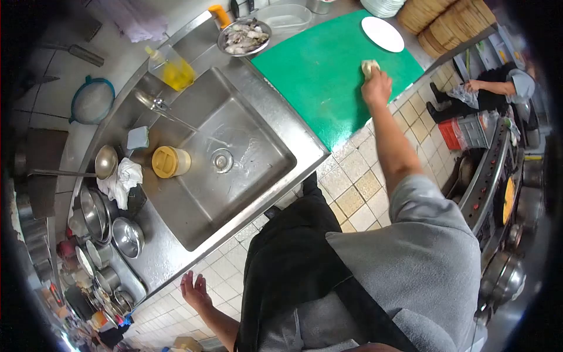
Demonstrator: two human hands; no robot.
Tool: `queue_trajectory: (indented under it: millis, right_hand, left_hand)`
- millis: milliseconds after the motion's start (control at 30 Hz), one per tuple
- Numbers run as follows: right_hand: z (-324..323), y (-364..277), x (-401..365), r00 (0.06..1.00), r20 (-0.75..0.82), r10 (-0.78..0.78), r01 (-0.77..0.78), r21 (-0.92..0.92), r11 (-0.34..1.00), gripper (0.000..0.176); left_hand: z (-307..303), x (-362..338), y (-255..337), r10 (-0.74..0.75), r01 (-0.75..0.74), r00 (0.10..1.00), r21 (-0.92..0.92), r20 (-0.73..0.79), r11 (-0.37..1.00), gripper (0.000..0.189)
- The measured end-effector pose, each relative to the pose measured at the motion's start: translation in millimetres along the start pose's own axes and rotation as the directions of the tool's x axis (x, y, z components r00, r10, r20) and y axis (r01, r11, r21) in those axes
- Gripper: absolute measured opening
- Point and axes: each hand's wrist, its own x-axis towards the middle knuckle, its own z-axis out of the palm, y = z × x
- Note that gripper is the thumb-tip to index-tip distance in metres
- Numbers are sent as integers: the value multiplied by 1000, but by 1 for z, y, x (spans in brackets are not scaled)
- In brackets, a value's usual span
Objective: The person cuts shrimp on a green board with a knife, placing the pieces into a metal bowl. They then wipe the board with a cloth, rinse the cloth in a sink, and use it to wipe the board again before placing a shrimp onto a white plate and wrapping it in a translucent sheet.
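Observation:
My right hand is closed round a small crumpled off-white cloth. It presses the cloth onto the large green cutting board, near the board's right side. A white oval plate lies just beyond that hand on the board. My left hand hangs in the air beyond the counter's front edge, at lower left. Its fingers are apart and slightly bent, with nothing in them. A metal bowl of pale, greyish seafood-like pieces stands by the board's far left corner.
Left of the board is a steel sink with a faucet and a yellow-lidded tub. Metal bowls and a white cloth lie beyond. Bamboo steamers stand upper right. Another person is near the stove.

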Motion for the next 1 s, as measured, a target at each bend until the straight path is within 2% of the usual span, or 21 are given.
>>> queue_trajectory:
  millis: [33,67,100,133,167,200,267,300,333,367,400,467,533,567,633,767,800,900,1000]
  right_hand:
    - [16,-13,-12,997,-61,41,-38,41,998,41]
    - [28,-34,-41,981,-163,-107,126,110,986,37]
    - [34,-59,-71,951,-169,-257,281,135,950,33]
    - [12,-99,-100,923,-137,-360,383,223,896,34]
    - [15,-126,-122,916,-55,-398,382,428,819,33]
    - [12,-154,-132,846,-1,-533,375,711,594,36]
    - [1,-210,-131,729,132,-672,311,810,497,40]
    - [2,-232,-114,684,90,-724,417,766,489,42]
    - [7,-252,-90,631,55,-774,515,716,471,44]
    - [10,-269,-70,589,-15,-808,659,587,469,43]
    - [16,-285,-50,533,-73,-843,776,439,453,43]
    - [52,-309,-10,376,122,-919,858,329,395,33]
    - [74,-304,3,297,446,-844,918,109,381,29]
    - [72,-297,-3,283,458,-843,921,116,373,29]
    - [59,-282,-18,326,416,-849,879,199,434,23]
    - [27,-187,-83,328,389,-861,878,212,430,24]
    - [10,-159,-101,335,268,-903,893,215,395,24]
    - [-38,-109,-149,444,460,-769,827,119,549,24]
    - [-52,-96,-189,531,471,-705,797,7,604,24]
  left_hand:
    - [5,-5,-4,-9,9,1000,-21,20,1000,37]
    - [9,-5,-12,29,-29,998,-1,55,1000,36]
    - [12,-4,-25,63,-65,994,22,91,998,35]
    - [16,1,-38,206,-236,956,130,207,963,32]
    - [25,6,-42,129,-134,963,7,236,991,31]
    - [52,-9,-27,94,-100,972,15,216,995,29]
    - [95,-28,2,59,-68,976,35,210,997,27]
    - [106,-31,10,58,-70,973,44,223,997,25]
    - [118,-44,20,124,-131,958,11,257,991,25]
    - [129,-52,28,126,-139,968,46,216,989,24]
    - [131,-54,27,162,-173,958,24,238,985,24]
    - [133,-63,22,177,-187,953,18,246,982,25]
    - [137,-80,19,146,-165,961,61,235,984,27]
    - [131,-81,13,135,-164,951,85,278,983,28]
    - [121,-86,4,122,-153,951,89,284,984,29]
    - [91,-63,-13,56,-80,964,80,260,994,28]
    - [80,-53,-16,46,-67,964,70,261,995,27]
    - [45,-29,-20,30,-57,966,102,257,993,26]
    - [-5,-15,-34,27,-50,970,88,241,995,28]
